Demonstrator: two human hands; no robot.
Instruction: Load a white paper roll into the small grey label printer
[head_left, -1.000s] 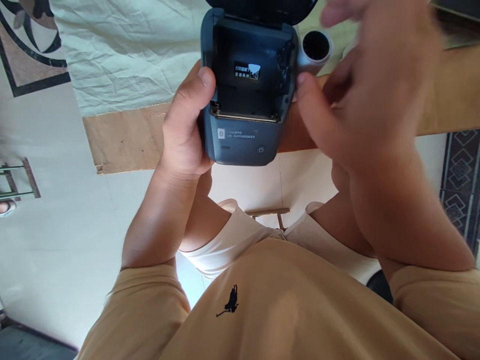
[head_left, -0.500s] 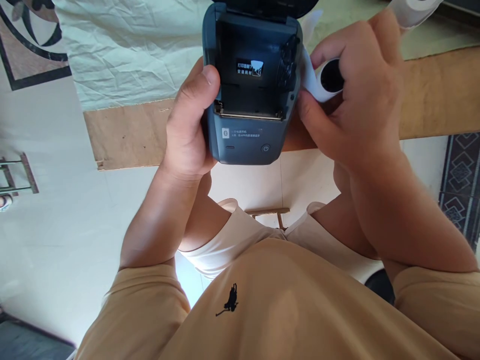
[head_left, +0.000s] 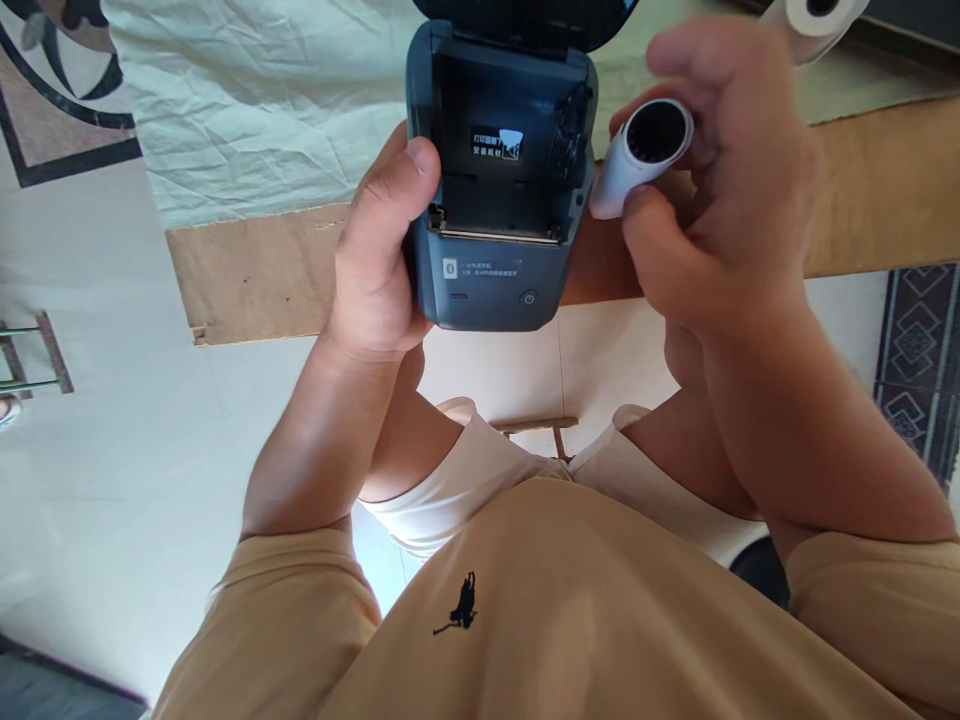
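Observation:
A dark blue label printer with its black lid raised is held by my left hand, thumb over its left edge. The paper bay inside shows a small label with white print, and no roll sits in it. To the right of the printer, my right hand pinches a small white paper roll between thumb and fingers. The roll's dark hollow core faces up toward me, and its lower end is close to the printer's right side; whether they touch I cannot tell.
A second white roll stands at the upper right on the table. Pale green cloth covers much of the table, leaving a bare wooden edge. Below are my knees and a tiled floor. A dark patterned strip runs at the right.
The paper roll in my right hand has turned so its core faces up more. My right fingers have loosened and lifted somewhat. The printer has barely moved.

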